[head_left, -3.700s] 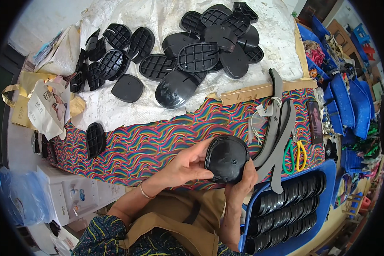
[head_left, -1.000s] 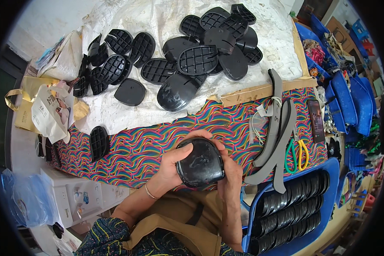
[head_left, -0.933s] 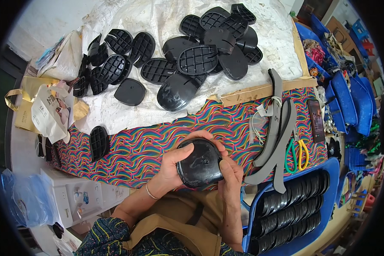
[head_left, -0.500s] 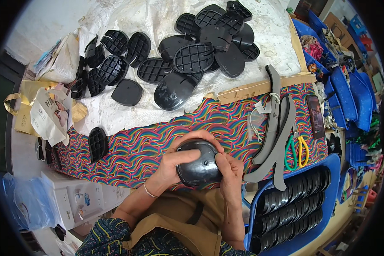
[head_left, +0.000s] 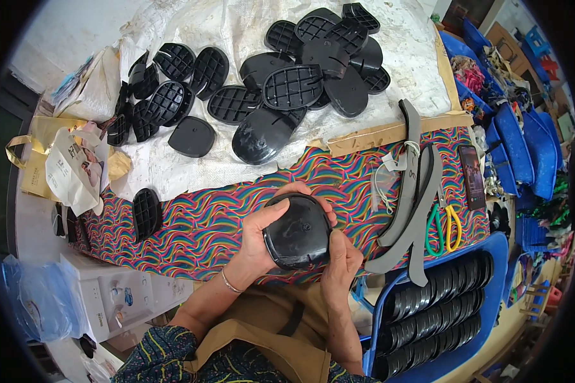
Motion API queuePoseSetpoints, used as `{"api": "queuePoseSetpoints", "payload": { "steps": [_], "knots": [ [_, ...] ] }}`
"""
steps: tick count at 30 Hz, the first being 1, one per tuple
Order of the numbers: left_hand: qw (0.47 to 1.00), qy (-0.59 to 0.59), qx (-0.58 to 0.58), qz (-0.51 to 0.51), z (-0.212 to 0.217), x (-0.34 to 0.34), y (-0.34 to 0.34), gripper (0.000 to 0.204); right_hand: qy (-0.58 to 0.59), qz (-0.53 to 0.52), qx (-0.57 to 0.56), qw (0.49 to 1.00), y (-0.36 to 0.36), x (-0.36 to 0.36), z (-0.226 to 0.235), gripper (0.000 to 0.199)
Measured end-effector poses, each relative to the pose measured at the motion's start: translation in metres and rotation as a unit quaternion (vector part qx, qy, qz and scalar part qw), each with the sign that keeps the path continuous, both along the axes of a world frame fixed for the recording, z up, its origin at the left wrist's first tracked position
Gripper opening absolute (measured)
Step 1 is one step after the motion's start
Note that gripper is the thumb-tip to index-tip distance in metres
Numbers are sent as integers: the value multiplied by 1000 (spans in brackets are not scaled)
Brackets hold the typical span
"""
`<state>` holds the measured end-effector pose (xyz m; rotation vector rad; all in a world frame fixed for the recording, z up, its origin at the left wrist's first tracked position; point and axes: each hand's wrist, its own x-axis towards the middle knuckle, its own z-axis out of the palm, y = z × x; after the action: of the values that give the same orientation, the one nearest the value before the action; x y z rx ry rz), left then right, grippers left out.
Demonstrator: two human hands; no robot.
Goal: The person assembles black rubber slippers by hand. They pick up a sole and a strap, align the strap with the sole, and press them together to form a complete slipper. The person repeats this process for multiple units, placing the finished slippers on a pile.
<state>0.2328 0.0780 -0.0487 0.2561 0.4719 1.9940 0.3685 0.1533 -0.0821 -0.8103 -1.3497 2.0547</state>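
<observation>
One rounded black pad (head_left: 297, 236) is in hand. Three rows of black pads (head_left: 431, 300) stand packed on edge in the blue tub (head_left: 501, 252) at the near right, and judging by that neat order, they look finished with. A heap of loose pads (head_left: 292, 87) lies on the white sheet (head_left: 220, 169) across the far side of the tabletop, overlapping and facing various ways; these look not yet dealt with. A lone pad (head_left: 147, 215) lies apart on the patterned cloth (head_left: 227, 207) at the left. Whether the surface of the one in hand is complete, I cannot tell.

The held pad sits between the two hands, above the near edge of the cloth, smooth face up. The left hand (head_left: 260, 237) grips it from the left, thumb on the face and fingers curled around the far edge. The right hand (head_left: 342, 262) pinches its right edge, thumb uppermost; the fingers beneath are partly hidden. To the right of both hands lie grey curved strips (head_left: 402, 233) and scissors (head_left: 453, 233).
</observation>
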Motion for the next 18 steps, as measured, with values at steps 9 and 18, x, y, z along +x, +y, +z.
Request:
{"api": "queuePoseSetpoints", "payload": {
  "steps": [9, 18],
  "knots": [
    [997, -73, -30, 25, 2, -3, -1, 37, 56, 14, -39, 998, -1, -4, 20, 24],
    [996, -50, -56, 54, 4, -5, 2, 39, 93, 8, -53, 994, 6, -10, -7, 24]
  ]
}}
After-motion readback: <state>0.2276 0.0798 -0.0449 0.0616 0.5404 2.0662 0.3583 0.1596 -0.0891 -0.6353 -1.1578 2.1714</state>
